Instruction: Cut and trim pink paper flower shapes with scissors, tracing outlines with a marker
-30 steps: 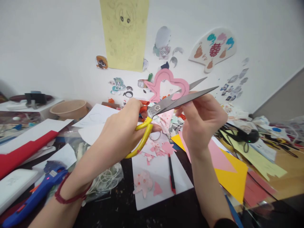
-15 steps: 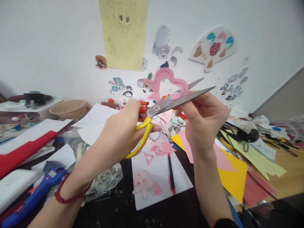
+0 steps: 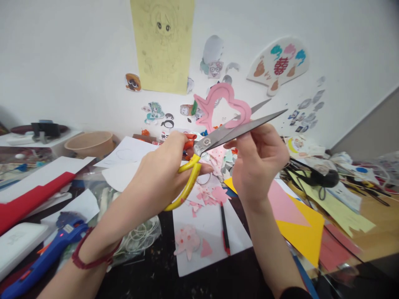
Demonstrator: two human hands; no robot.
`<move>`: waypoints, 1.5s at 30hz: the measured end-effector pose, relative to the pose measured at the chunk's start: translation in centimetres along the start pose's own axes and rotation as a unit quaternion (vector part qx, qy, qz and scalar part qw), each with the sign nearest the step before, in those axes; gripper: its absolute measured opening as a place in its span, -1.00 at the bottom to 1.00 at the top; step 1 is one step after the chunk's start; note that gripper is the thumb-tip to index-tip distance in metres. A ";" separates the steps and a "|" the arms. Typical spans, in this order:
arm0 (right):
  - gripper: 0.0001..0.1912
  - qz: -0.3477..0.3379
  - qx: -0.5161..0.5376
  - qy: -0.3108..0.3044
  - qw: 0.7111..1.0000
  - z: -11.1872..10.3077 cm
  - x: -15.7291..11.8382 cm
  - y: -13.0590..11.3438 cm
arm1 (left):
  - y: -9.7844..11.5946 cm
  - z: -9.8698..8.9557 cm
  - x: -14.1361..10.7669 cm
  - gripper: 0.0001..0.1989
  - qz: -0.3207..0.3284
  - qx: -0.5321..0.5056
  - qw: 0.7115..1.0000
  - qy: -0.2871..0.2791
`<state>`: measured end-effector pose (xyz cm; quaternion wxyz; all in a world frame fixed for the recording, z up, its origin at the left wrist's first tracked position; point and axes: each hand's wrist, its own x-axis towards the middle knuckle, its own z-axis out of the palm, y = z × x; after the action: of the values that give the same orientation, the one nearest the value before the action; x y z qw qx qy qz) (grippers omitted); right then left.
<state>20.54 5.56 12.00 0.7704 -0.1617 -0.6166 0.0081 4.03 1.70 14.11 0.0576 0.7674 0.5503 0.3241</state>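
My left hand (image 3: pixel 165 166) is wrapped round the yellow and orange handles of the scissors (image 3: pixel 229 133), whose blades point up and to the right, slightly apart. Between and behind the blades is a pink paper cutout (image 3: pixel 224 89) with a curved outline and an open middle. My right hand (image 3: pixel 260 160) pinches the cutout's right side behind the blades; its fingertips are partly hidden. Below, a white sheet (image 3: pixel 202 226) bears pink scraps (image 3: pixel 207 195), a spotted pink shape (image 3: pixel 187 238) and a black and red pen (image 3: pixel 224 228).
Yellow paper (image 3: pixel 302 236) and pink paper (image 3: pixel 288 205) lie at the right, near a black cable device (image 3: pixel 324 176). A blue glue gun (image 3: pixel 59 238), a white box (image 3: pixel 23 245) and a red strip (image 3: pixel 34 199) are at the left. Behind stands a clay bowl (image 3: pixel 90 143).
The pink cutout has shifted slightly right and up. My right hand has moved a little left, with its wrist turned. My left hand and the scissors have barely moved.
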 end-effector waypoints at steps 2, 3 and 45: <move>-0.91 0.005 0.011 0.004 1.000 0.0 0.0 -0.1 | 0.0 0.0 0.0 -0.67 0.001 -0.002 1.000 0.003; -0.91 0.011 0.020 0.007 1.000 0.1 0.0 -0.1 | 0.0 0.0 0.0 -0.67 0.002 -0.002 1.000 0.006; -0.96 0.032 0.031 0.091 0.995 1.2 -0.8 -0.1 | 0.1 0.6 0.0 -0.65 0.013 -0.004 1.000 0.019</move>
<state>19.24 5.62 11.51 0.8274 -0.1578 -0.5377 0.0372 4.46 1.76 13.71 0.0460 0.7680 0.5400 0.3413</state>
